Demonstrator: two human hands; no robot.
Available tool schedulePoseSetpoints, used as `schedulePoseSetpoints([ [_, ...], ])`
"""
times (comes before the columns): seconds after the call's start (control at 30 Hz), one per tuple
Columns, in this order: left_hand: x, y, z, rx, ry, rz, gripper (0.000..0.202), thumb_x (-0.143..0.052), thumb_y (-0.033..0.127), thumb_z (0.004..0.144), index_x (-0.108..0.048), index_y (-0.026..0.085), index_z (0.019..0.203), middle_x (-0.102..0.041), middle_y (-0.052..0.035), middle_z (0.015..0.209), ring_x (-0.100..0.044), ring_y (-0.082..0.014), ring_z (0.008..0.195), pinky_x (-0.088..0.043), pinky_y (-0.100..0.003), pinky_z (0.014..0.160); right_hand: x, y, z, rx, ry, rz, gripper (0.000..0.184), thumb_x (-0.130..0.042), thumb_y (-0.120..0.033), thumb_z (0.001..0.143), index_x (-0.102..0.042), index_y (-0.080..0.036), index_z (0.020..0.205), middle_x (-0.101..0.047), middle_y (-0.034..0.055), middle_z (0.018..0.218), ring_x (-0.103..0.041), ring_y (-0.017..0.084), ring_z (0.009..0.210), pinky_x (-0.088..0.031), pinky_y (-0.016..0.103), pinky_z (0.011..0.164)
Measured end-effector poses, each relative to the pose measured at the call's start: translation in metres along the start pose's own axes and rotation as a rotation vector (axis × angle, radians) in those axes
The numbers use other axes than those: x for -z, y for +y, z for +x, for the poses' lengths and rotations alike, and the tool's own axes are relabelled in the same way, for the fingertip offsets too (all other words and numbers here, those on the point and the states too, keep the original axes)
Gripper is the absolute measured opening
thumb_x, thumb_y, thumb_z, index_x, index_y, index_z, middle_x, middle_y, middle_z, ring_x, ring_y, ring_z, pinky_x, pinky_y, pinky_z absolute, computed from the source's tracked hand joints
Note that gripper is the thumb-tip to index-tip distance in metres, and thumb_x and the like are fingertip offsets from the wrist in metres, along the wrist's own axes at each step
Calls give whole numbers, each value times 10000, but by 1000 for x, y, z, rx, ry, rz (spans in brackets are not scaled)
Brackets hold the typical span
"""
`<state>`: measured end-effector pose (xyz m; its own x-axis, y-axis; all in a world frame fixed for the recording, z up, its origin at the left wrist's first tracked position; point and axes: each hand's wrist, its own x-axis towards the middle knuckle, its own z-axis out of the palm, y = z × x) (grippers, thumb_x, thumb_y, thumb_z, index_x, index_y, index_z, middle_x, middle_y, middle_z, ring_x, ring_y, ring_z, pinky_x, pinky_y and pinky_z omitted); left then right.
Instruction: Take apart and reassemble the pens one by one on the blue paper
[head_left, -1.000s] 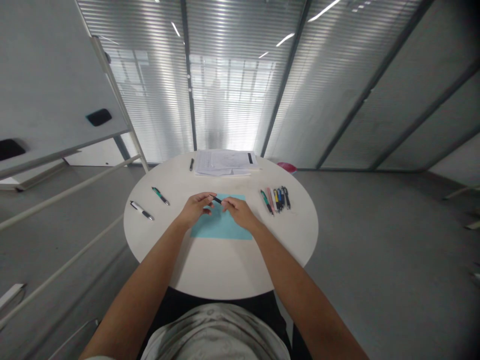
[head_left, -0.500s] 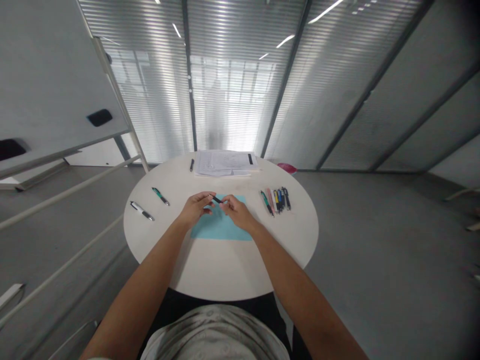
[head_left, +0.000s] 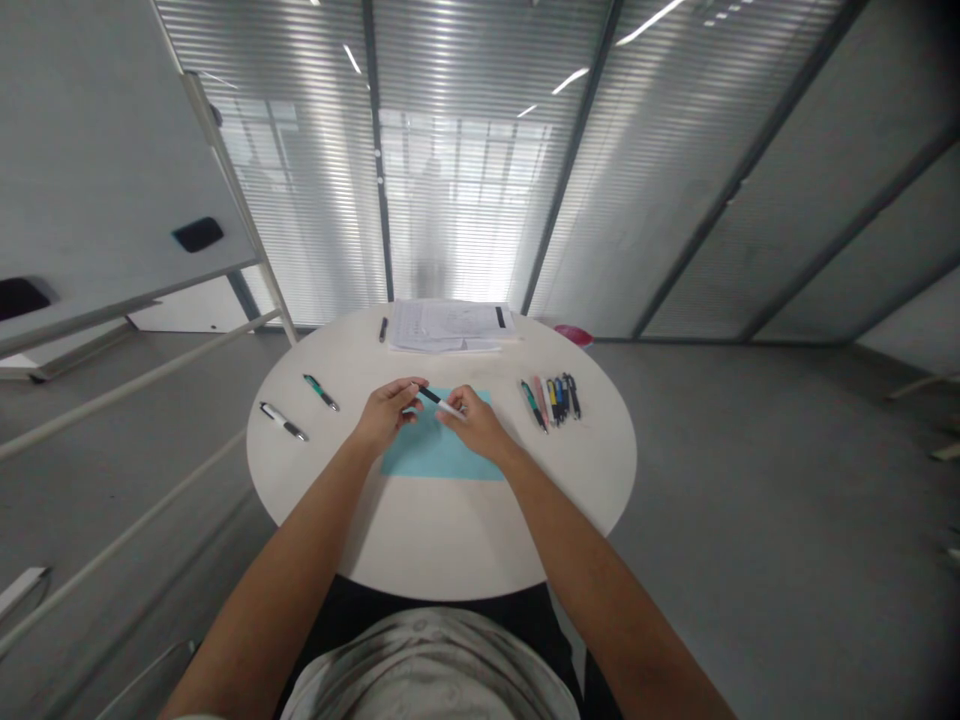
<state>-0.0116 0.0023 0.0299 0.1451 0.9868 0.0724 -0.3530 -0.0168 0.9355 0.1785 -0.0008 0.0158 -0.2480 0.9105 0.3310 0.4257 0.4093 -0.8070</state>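
Between my two hands is a black-and-white pen [head_left: 439, 401], tilted down to the right above a light blue sheet [head_left: 442, 455]. My left hand [head_left: 391, 408] pinches its dark end at the upper left. At the white end, my right hand [head_left: 472, 415] has its fingers closed round the barrel. To the left on the white round table [head_left: 450, 540] lie a green-and-black pen [head_left: 321, 392] and a white-and-black pen [head_left: 283, 421]. On the right lies a row of several pens [head_left: 553, 400], the nearest one green and black.
A stack of printed papers [head_left: 450, 327] lies at the table's far edge, with a dark pen [head_left: 383, 329] beside it. A whiteboard on a white frame [head_left: 172, 375] stands at the left. Behind the table is a glass wall with blinds [head_left: 457, 200].
My hands have moved slightly apart, the left one a little to the left. More of the pen shows between them, now including its white part.
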Motion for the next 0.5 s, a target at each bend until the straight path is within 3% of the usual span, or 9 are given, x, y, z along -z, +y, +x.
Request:
schedulePoseSetpoints([
  [0.2, 1, -1, 2, -14, 1, -27, 388, -792, 383, 654, -711, 144, 950, -661, -69, 963, -569, -72, 614, -409, -183, 450, 1, 3, 0, 27, -96, -3, 381, -371, -483, 941, -592, -193, 834, -561, -25, 660, -478, 116, 600, -360, 241, 610],
  [0.37, 3, -2, 2, -26, 11, -55, 366, -777, 371, 680, -710, 139, 954, -652, -78, 1023, -552, -57, 600, -416, -174, 446, -2, 4, -1, 17, -19, -20, 290, -575, -490, 836, -541, -219, 932, -557, -51, 689, -485, 115, 605, -343, 231, 588],
  [0.5, 3, -3, 3, -34, 4, -65, 349, -768, 358, 692, -706, 143, 960, -642, -88, 1107, -556, -53, 609, -416, -172, 445, -1, 4, 0, 20, -43, -34, 312, -467, -487, 898, -558, -203, 808, -562, -24, 707, -472, 112, 603, -340, 234, 585],
])
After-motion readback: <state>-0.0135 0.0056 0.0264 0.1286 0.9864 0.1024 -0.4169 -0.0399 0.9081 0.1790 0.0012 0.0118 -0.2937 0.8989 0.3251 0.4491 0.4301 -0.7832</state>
